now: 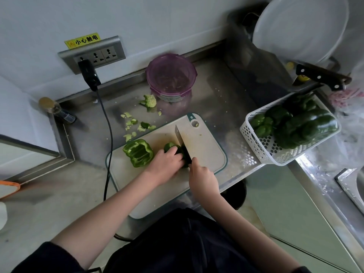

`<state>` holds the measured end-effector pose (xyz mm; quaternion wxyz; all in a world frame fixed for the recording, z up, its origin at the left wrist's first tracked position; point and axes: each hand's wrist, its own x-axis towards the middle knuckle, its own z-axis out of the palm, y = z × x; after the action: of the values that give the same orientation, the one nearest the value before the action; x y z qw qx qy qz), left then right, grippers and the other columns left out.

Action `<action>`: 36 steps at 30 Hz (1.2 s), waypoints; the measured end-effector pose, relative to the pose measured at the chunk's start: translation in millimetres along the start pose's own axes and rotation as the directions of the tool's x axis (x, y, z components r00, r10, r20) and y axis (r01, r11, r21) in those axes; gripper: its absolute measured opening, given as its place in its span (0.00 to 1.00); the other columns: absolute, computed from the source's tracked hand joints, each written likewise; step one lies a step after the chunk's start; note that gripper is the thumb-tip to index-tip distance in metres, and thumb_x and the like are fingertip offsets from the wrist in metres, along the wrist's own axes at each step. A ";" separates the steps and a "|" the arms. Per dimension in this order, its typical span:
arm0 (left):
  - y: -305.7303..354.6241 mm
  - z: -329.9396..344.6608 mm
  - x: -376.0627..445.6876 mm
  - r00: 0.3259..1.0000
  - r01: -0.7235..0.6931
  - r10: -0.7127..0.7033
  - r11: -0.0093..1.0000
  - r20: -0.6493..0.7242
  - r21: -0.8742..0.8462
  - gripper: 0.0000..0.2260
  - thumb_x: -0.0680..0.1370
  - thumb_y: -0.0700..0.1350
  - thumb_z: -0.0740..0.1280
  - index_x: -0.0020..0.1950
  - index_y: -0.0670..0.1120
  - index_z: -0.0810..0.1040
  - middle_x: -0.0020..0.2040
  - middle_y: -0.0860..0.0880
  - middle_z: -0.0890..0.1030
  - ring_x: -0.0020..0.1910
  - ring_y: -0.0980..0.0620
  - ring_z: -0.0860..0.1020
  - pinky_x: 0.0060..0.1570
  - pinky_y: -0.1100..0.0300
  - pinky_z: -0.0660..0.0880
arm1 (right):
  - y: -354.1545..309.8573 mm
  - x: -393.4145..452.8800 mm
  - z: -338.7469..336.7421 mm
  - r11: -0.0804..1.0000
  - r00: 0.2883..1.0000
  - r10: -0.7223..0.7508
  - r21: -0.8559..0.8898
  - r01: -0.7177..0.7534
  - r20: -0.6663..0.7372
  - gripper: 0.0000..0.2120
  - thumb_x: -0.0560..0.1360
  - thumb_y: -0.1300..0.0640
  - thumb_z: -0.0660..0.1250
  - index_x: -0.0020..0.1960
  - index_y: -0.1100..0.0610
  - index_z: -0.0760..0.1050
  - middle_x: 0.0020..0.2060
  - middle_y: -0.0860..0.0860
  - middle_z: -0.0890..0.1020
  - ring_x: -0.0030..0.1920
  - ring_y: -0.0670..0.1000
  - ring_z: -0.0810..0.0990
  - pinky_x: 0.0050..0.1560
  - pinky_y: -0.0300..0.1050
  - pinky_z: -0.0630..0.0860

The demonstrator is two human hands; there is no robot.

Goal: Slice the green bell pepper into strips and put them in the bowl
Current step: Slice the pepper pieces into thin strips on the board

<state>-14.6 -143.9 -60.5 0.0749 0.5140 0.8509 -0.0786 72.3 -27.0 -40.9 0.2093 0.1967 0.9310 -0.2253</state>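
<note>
On the pale cutting board (206,146) my left hand (165,164) presses down on a green pepper piece (171,147). My right hand (202,178) grips the handle of a cleaver (180,138), whose blade stands upright against the right side of that piece. A hollow pepper half (138,152) lies open side up at the board's left end. The purple-rimmed bowl (171,75) stands behind the board near the wall, with a few dark strips dimly visible inside.
Pepper core (149,100) and trimmings (136,125) lie scattered between board and bowl. A white basket (256,138) of whole green peppers sits at the right. A black cable (108,134) runs past the board's left edge. A second knife (323,77) rests at the back right.
</note>
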 end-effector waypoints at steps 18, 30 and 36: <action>-2.5 -7.0 -2.4 0.996 -0.042 0.038 0.998 0.079 0.045 0.09 0.76 0.44 0.64 0.54 0.49 0.78 0.53 0.50 0.77 0.58 0.48 0.72 0.63 0.37 0.62 | 17.3 -2.1 -13.2 0.946 0.994 0.070 0.322 -0.038 -0.088 0.13 0.82 0.50 0.52 0.44 0.58 0.62 0.33 0.57 0.75 0.31 0.59 0.73 0.30 0.48 0.67; 4.8 -9.8 0.4 0.986 0.058 -0.048 0.996 0.158 -0.060 0.13 0.79 0.39 0.57 0.63 0.45 0.72 0.63 0.48 0.72 0.66 0.43 0.62 0.56 0.45 0.65 | 2.2 -5.4 -2.7 0.953 0.993 0.077 0.299 -0.047 -0.089 0.11 0.82 0.50 0.51 0.46 0.56 0.62 0.35 0.57 0.75 0.35 0.60 0.75 0.32 0.47 0.67; 6.1 -11.8 -0.3 0.986 0.068 -0.057 0.996 0.156 -0.064 0.13 0.79 0.39 0.57 0.63 0.46 0.72 0.62 0.49 0.72 0.66 0.44 0.62 0.55 0.46 0.65 | 0.7 -4.1 -1.3 0.956 0.993 0.091 0.286 -0.067 -0.071 0.11 0.82 0.50 0.50 0.46 0.56 0.61 0.36 0.56 0.75 0.36 0.60 0.75 0.33 0.47 0.67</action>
<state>-9.6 -138.9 -49.3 0.1557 0.4766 0.8604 -0.0910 75.7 -26.9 -38.2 0.1489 0.2710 0.8884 -0.3393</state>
